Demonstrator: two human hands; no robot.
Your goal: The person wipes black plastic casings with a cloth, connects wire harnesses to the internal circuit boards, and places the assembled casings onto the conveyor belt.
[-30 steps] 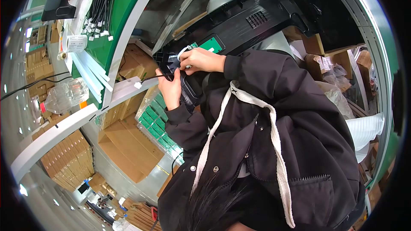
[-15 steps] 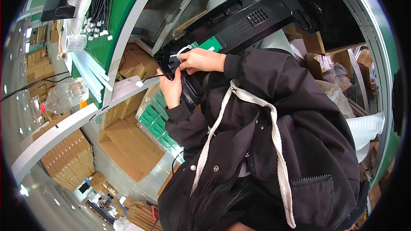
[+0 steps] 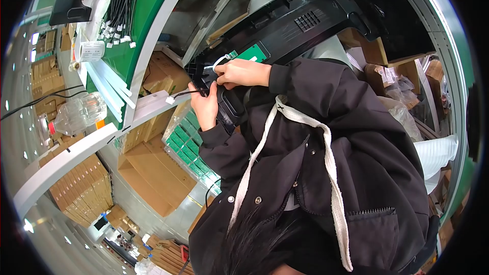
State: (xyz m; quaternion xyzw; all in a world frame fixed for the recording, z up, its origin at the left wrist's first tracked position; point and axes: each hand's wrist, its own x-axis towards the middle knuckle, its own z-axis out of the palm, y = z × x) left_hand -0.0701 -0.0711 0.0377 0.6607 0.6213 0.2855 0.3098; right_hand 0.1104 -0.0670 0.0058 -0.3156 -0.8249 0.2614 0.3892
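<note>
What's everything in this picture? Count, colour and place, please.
Plastic housing: one, black, top centre
Circuit board: one, green, on housing
Loose cable: one, black, left of housing
Cable bundle: one, black, upper left
Label roll: one, white, upper left
Strips: several, pale blue, left
Bottle: one, clear, left
Cardboard boxes: many, brown, both sides
Jacket: one, dark, lower centre
Left grip: one, dark-sleeved, at loose cable
Right grip: one, dark-sleeved, near circuit board

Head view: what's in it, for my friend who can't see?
A left hand and right hand work close together at a long black plastic shell, near a green circuit board. A black cable sticks out by the left hand.
</note>
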